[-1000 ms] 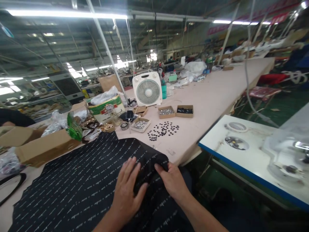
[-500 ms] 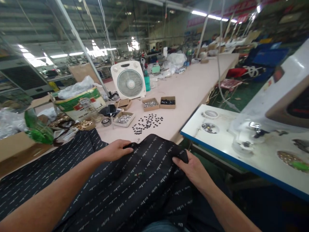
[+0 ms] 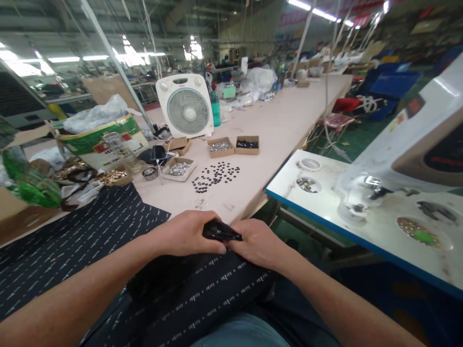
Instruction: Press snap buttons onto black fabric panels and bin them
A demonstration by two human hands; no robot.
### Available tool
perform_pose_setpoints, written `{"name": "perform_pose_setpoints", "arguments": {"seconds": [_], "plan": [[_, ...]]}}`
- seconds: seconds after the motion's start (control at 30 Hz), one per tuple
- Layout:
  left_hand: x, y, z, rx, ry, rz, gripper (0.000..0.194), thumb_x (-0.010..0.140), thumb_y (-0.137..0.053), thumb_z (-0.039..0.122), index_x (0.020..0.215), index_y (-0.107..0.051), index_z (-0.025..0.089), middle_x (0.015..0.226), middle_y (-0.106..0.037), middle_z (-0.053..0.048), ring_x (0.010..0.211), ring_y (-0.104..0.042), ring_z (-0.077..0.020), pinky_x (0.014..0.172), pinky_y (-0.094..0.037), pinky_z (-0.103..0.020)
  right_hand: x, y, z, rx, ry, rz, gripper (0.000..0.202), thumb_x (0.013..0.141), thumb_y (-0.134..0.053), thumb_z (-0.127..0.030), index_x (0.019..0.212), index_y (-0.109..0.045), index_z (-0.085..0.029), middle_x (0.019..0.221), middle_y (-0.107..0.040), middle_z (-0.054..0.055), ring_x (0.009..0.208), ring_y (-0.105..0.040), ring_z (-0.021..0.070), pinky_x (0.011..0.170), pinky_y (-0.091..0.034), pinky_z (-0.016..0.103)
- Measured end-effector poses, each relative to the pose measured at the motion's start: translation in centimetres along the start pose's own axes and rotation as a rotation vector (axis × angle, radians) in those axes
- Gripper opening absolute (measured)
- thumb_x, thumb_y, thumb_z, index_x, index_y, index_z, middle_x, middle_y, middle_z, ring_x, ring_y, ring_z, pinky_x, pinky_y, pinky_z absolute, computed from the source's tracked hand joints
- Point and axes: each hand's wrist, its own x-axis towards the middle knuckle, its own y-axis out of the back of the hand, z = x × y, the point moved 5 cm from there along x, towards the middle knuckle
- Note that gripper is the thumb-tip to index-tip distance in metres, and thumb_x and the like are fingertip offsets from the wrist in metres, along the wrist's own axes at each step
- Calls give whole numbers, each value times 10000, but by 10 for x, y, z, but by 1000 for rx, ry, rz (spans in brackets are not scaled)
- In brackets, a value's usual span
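Note:
Black fabric with rows of small white print (image 3: 213,289) lies over my lap and spreads left onto the table. My left hand (image 3: 191,233) is wrapped round a gathered black edge of it. Pressed against the same bunched edge, close beside the left, is my right hand (image 3: 253,241). Beyond my hands, black round pieces (image 3: 217,176) lie scattered on the pale table (image 3: 275,120), with a few small shiny pieces (image 3: 200,203) nearer to me. An open box of silvery parts (image 3: 179,168) stands to their left.
Two more small boxes (image 3: 220,147) stand behind the black pieces. A white fan (image 3: 186,106) is farther back. At right is a white machine (image 3: 394,140) on a blue-edged tabletop (image 3: 289,185). Bags, a green-and-white package (image 3: 104,142) and a phone (image 3: 157,153) sit at left.
My hands have come together from opposite ends of the raised fabric, the right one moving left. The fabric between them is now bunched and lower. The view has shifted slightly.

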Motion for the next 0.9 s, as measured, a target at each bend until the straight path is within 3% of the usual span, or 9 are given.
{"name": "perform_pose_setpoints", "arguments": {"seconds": [0.07, 0.17, 0.27, 0.4, 0.47, 0.53, 0.7, 0.9], "plan": [[1, -13, -10, 92, 41, -98, 550, 648, -792, 546, 1073, -667, 221, 986, -715, -41, 876, -636, -247, 692, -420, -287, -1, -2, 0, 42, 30, -15, 141, 891, -659, -263, 787, -709, -182, 809, -702, 23, 800, -640, 185, 700, -414, 260], [5, -28, -22, 122, 66, -189, 256, 794, -652, 416, 924, -703, 200, 866, -725, -45, 790, -641, -231, 647, -402, -283, -3, -3, -2, 165, 58, -78, 77, 888, -666, -225, 843, -707, -178, 859, -706, 24, 825, -623, 175, 735, -415, 256], [10, -38, -24, -58, -8, -235, 252, 898, -479, 298, 899, -710, 197, 875, -738, -33, 797, -642, -207, 695, -433, -281, -5, -4, 1, 259, 17, -68, 102, 917, -611, -200, 862, -694, -176, 845, -699, 17, 796, -608, 165, 726, -414, 255], [14, -40, -22, -307, -86, -182, 262, 898, -470, 246, 1023, -693, 187, 1009, -735, -26, 912, -636, -201, 828, -457, -285, -7, -4, 7, 295, -63, -12, 156, 888, -660, -307, 980, -700, -187, 898, -708, 25, 818, -615, 180, 730, -420, 270], [15, -40, -22, -325, -78, -146, 260, 891, -478, 245, 1020, -693, 175, 1005, -729, -33, 914, -628, -203, 840, -454, -293, -8, -4, 8, 279, -92, -29, 304, 794, -758, -368, 1039, -703, -198, 946, -717, 31, 849, -624, 199, 737, -424, 278], [15, -41, -22, -318, -69, -119, 258, 892, -481, 258, 1007, -695, 170, 1001, -722, -39, 914, -618, -204, 841, -449, -299, -8, -4, 9, 233, -105, -66, 314, 738, -793, -363, 997, -716, -204, 939, -721, 27, 852, -628, 210, 728, -421, 279], [17, -46, -23, -400, 18, -153, 258, 875, -553, 380, 933, -673, 160, 798, -647, -5, 738, -544, -162, 661, -415, -256, -6, -5, 14, 197, -132, -136, 83, 770, -718, -277, 784, -697, -198, 754, -682, -6, 720, -601, 178, 628, -376, 261], [14, -54, -31, -615, 63, -314, 160, 765, -661, 288, 857, -645, 158, 688, -524, 49, 632, -431, -104, 580, -312, -219, -5, -7, 17, 375, -139, -100, 242, 749, -673, -163, 987, -714, -187, 914, -720, 15, 813, -621, 181, 699, -420, 260]]}}
